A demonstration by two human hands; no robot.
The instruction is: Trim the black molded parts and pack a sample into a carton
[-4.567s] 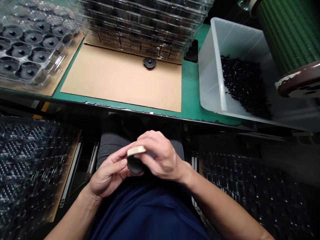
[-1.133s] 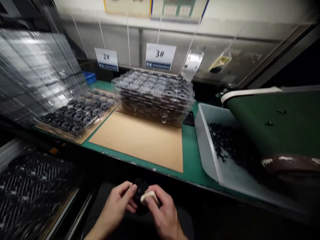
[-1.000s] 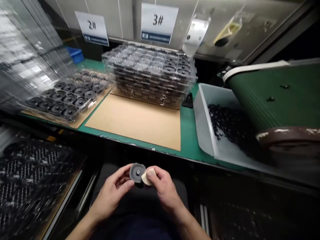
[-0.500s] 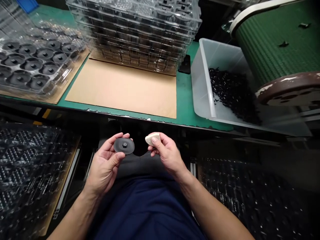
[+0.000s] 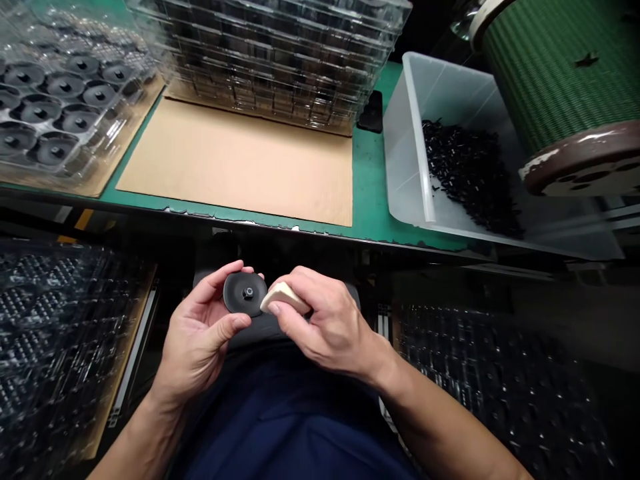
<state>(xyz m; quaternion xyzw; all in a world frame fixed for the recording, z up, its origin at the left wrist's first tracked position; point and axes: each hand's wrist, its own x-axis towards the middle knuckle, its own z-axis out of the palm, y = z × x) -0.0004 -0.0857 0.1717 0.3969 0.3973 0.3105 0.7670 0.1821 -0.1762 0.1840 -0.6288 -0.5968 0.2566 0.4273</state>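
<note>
One black disc point(image 5: 245, 293) is in hand, held over the lap at about 6 o'clock of the view, below the table point(image 5: 373, 200) edge. The left hand point(image 5: 200, 337) pinches it by the rim between thumb and fingertips, its face with a small centre hub turned up. The right hand point(image 5: 320, 323) is closed on one pale block point(image 5: 281, 298), whose tip touches the disc's rim at its 3 o'clock side.

Half a second ago disc and block were held apart with a clear gap between them; now the right hand has brought the block against the disc. The single disc that lay on the cardboard point(image 5: 240, 160) some seconds ago is gone from it.

On the table, at 12 o'clock, one stack point(image 5: 270, 60) of clear trays stands at the far edge of the one cardboard sheet. At 10 o'clock one open tray point(image 5: 55, 107) on its own cardboard holds black discs in round pockets; at least nine show, the rest cut off or hidden by glare. At 2 o'clock one clear bin point(image 5: 415, 133) holds a heap of small black parts point(image 5: 470, 173), too many and too small to count. Beside it, at 1 to 2 o'clock, is one green ribbed belt point(image 5: 555, 73) over a brown roller point(image 5: 585, 160). More clear trays point(image 5: 55, 333) lie in the dark under the table at 8 and 4 o'clock.
</note>
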